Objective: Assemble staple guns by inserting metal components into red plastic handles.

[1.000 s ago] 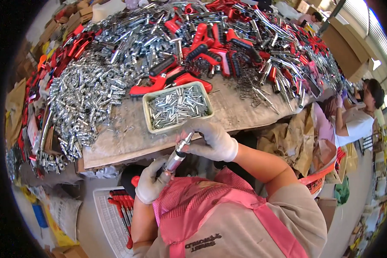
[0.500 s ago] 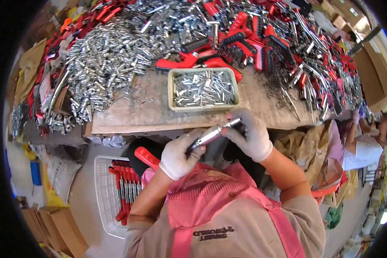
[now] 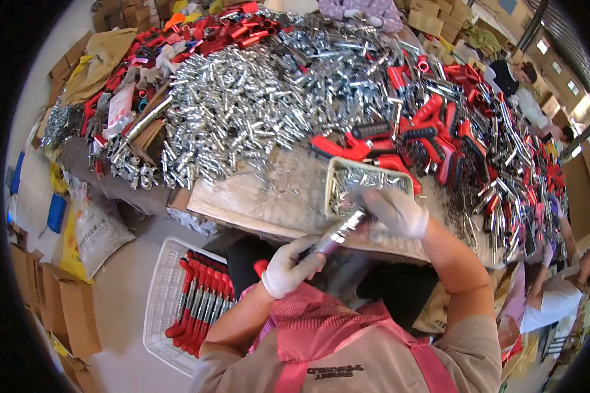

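Item: chrome tool shaft [image 3: 339, 234], red grip at its lower end, being held slantwise just below the small parts tray [image 3: 366, 188], over the near edge of the bench [image 3: 269, 196].
Left hand [image 3: 290, 268], white-gloved: wrapping closed around the lower handle end.
Right hand [image 3: 394, 211]: pinching the upper tip, touching the tray's near rim.
Step, as judged: fitting a small metal piece onto the tip.
Next move, as judged: calling for steady alignment, then seating the piece.
Also: finished red-handled tools [image 3: 200, 302] lying in a white basket [image 3: 160, 295], left of and below the tray.
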Demonstrator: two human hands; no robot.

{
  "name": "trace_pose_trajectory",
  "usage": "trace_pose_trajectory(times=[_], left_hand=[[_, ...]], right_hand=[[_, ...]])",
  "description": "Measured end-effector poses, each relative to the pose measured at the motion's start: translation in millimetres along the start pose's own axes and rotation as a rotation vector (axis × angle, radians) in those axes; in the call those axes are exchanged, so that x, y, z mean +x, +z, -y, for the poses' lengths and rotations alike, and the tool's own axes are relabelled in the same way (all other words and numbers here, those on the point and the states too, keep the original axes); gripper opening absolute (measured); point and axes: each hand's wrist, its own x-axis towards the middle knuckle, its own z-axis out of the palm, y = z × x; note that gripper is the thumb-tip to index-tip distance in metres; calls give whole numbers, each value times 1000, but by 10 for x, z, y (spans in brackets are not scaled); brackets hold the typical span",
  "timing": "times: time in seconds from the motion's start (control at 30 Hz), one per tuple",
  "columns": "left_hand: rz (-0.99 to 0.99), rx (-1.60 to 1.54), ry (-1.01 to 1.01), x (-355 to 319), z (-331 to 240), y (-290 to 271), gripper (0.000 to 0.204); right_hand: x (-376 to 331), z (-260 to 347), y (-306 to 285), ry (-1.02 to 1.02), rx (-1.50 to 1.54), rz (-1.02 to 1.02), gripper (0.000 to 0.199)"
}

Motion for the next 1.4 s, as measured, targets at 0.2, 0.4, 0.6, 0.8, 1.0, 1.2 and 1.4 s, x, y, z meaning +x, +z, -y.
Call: trace_pose_trajectory(times=[0.2, 0.4, 0.6, 0.8, 1.0, 1.2, 1.4], left_hand=[[-188, -365, 14, 163, -44, -275, 37], [-193, -347, 111, 218, 53, -351, 33], [-109, -386, 78, 131, 113, -467, 30], [-41, -348, 52, 122, 142, -558, 24], [-19, -318, 1, 104, 252, -626, 16], [-31, -350, 42, 100, 159, -589, 15], [-104, -422, -32, 99, 169, -576, 24]], right_hand=[[1843, -409, -835, -134, -1048, -449, 25], [3050, -531, -1041, -226, -1092, -398, 48], [3074, -412, -796, -199, -1185, -172, 55], [3348, -6, -975, -487, -1057, -377, 24], [4401, -125, -1400, -155, -1534, -474, 41], [4305, -196, -1292, -228, -1531, -415, 36], [3553, -25, -1091, -242, -1380, -233, 43]])
